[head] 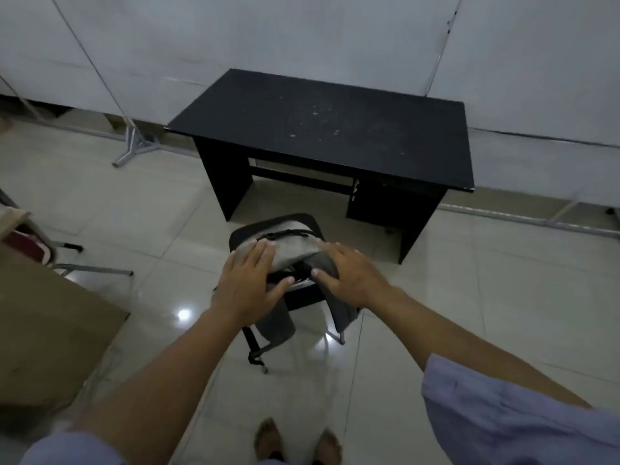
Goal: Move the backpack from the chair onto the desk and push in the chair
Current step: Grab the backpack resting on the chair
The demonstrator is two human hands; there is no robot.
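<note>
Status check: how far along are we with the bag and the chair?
Nothing is finished. The grey fabric backpack sits on the black chair. Both hands, left hand and right hand, are open at its top. Left: lift it onto the bare black desk, then push the chair in.

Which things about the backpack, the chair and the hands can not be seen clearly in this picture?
Head view only:
- Chair seat: hidden under the grey backpack.
- Grip: left hand and right hand lie spread over the backpack; contact is unclear.
- Desk underside: too dark.
- Brown surface: cut off by the left edge.
</note>
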